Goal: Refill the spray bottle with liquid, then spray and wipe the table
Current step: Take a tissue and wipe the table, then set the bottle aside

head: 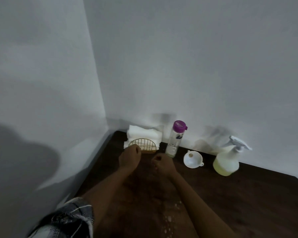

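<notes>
Desk: dark wood desk (pixel 248 203) set into a corner of white walls (pixel 179 66).
Left grip: the left grip (pixel 129 157) is clenched into a fist with nothing seen in it. It hangs over the desk just in front of a gold wire rack (pixel 143 146), and the blur hides whether the knuckles touch the rack.
Right grip: the right grip (pixel 163 164) is also clenched, with its fingers curled in and nothing seen in them. It sits just beside the left grip, near the foot of the clear bottle.
Spray bottle: the spray bottle (pixel 226 162) stands upright by the back wall, well apart from both grips and off to their right. It has a white trigger head and pale yellow-green liquid in its lower part.
Funnel: a white funnel (pixel 192 159) rests on the desk between the right grip and the spray bottle, its bowl facing up.
Clear bottle: a clear bottle (pixel 174 143) with a purple lid stands upright just behind the right grip, with a little liquid low inside.
Cloths: folded white cloths (pixel 143 133) are stacked in the corner behind the wire rack.
Sleeve: a checked sleeve (pixel 67 219) shows at the left forearm.
Specks: pale specks (pixel 169 219) lie on the desk between the forearms.
</notes>
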Tool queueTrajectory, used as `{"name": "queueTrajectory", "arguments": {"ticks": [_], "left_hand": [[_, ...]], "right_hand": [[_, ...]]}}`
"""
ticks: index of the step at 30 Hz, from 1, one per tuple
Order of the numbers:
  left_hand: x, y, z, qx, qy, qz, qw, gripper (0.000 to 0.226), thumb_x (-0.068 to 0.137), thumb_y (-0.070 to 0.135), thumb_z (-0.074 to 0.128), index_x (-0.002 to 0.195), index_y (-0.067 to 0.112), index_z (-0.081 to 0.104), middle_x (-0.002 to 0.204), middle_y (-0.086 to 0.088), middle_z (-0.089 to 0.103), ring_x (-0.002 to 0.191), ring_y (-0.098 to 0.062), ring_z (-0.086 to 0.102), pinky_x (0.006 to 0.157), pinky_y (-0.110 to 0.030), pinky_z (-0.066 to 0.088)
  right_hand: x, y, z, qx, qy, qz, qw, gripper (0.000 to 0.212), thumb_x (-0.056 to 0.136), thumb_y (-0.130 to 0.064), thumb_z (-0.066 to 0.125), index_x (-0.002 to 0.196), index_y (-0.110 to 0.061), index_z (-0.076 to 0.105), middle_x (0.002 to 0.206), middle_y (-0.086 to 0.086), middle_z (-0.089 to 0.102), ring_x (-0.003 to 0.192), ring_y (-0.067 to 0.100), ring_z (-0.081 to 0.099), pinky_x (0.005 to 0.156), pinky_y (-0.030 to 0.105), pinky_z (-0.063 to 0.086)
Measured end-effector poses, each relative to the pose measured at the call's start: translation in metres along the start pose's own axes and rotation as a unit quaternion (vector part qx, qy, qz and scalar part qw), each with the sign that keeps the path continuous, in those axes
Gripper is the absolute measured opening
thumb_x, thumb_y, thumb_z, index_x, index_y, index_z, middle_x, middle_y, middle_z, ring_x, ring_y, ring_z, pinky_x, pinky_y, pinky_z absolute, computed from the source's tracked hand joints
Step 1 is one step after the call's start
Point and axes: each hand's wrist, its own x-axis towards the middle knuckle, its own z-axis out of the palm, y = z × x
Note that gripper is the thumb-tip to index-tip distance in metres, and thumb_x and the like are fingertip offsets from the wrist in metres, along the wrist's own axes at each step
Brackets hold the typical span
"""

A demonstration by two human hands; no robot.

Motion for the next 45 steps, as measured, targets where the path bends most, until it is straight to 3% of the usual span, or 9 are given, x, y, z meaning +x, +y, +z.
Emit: {"name": "queueTrajectory", "arguments": {"ticks": [3, 7, 13, 20, 26, 30, 36, 45], "left_hand": [[0.025, -0.014, -0.012, -0.037, 0.019, -0.014, 0.999, 0.022, 0.088, 0.015, 0.053, 0.109, 0.013, 0.06, 0.115, -0.008, 0.06, 0.107, -0.026, 0.056, 0.086, -0.037, 0.046], [0.057, -0.03, -0.014, -0.078, 0.002, -0.018, 0.997, 0.036, 0.087, 0.008, 0.054, 0.122, 0.011, 0.053, 0.129, -0.009, 0.052, 0.116, -0.026, 0.052, 0.097, -0.041, 0.045], [0.081, -0.045, -0.004, -0.088, -0.032, 0.004, 0.996, 0.048, 0.086, 0.003, 0.051, 0.133, 0.01, 0.044, 0.14, -0.01, 0.041, 0.122, -0.027, 0.046, 0.1, -0.041, 0.044], [0.095, -0.059, 0.0, -0.143, -0.036, 0.03, 0.989, 0.044, 0.086, -0.002, 0.051, 0.129, 0.01, 0.05, 0.134, -0.01, 0.049, 0.121, -0.026, 0.049, 0.1, -0.039, 0.045], [0.103, -0.064, 0.003, -0.159, -0.027, 0.039, 0.986, 0.036, 0.089, -0.001, 0.05, 0.124, 0.008, 0.056, 0.13, -0.009, 0.056, 0.119, -0.022, 0.052, 0.102, -0.033, 0.044], [0.101, -0.065, 0.005, -0.16, -0.022, 0.039, 0.986, 0.034, 0.09, 0.001, 0.05, 0.123, 0.007, 0.056, 0.13, -0.009, 0.057, 0.119, -0.022, 0.053, 0.1, -0.031, 0.044], [0.103, -0.063, 0.001, -0.169, -0.02, 0.038, 0.985, 0.034, 0.091, 0.0, 0.046, 0.121, 0.008, 0.058, 0.126, -0.009, 0.059, 0.117, -0.022, 0.054, 0.099, -0.03, 0.044], [0.108, -0.063, -0.009, -0.147, -0.03, 0.032, 0.988, 0.031, 0.091, 0.002, 0.045, 0.117, 0.007, 0.062, 0.121, -0.011, 0.063, 0.111, -0.024, 0.057, 0.095, -0.031, 0.045]], "right_hand": [[0.024, -0.023, 0.009, -0.068, 0.05, -0.021, 0.996, 0.017, 0.086, -0.014, 0.056, 0.091, -0.004, 0.068, 0.097, 0.013, 0.069, 0.092, 0.024, 0.062, 0.081, 0.033, 0.046], [0.062, -0.049, 0.013, -0.131, 0.092, -0.034, 0.987, 0.019, 0.087, -0.017, 0.054, 0.093, -0.006, 0.068, 0.099, 0.012, 0.068, 0.096, 0.026, 0.061, 0.078, 0.033, 0.046], [0.111, -0.063, 0.03, -0.229, 0.099, -0.075, 0.965, 0.026, 0.091, -0.016, 0.05, 0.113, -0.01, 0.062, 0.116, 0.009, 0.057, 0.112, 0.025, 0.049, 0.083, 0.036, 0.046], [0.131, -0.055, 0.05, -0.332, 0.159, -0.095, 0.925, 0.017, 0.087, -0.011, 0.051, 0.089, -0.004, 0.065, 0.096, 0.01, 0.061, 0.096, 0.028, 0.052, 0.064, 0.033, 0.043], [0.131, -0.047, 0.057, -0.303, 0.215, -0.133, 0.919, 0.012, 0.074, 0.002, 0.057, 0.063, 0.001, 0.056, 0.067, 0.015, 0.057, 0.066, 0.034, 0.054, 0.046, 0.03, 0.032], [0.13, -0.047, 0.055, -0.293, 0.218, -0.163, 0.917, 0.016, 0.062, 0.007, 0.064, 0.06, -0.002, 0.051, 0.06, 0.012, 0.054, 0.056, 0.031, 0.051, 0.041, 0.032, 0.037], [0.134, -0.039, 0.053, -0.306, 0.178, -0.165, 0.92, 0.01, 0.07, 0.003, 0.062, 0.063, -0.001, 0.056, 0.067, 0.013, 0.058, 0.064, 0.033, 0.054, 0.048, 0.037, 0.043], [0.132, -0.041, 0.04, -0.235, 0.187, -0.157, 0.941, 0.007, 0.08, -0.003, 0.059, 0.075, -0.002, 0.063, 0.086, 0.013, 0.058, 0.082, 0.028, 0.051, 0.059, 0.037, 0.044]]}}
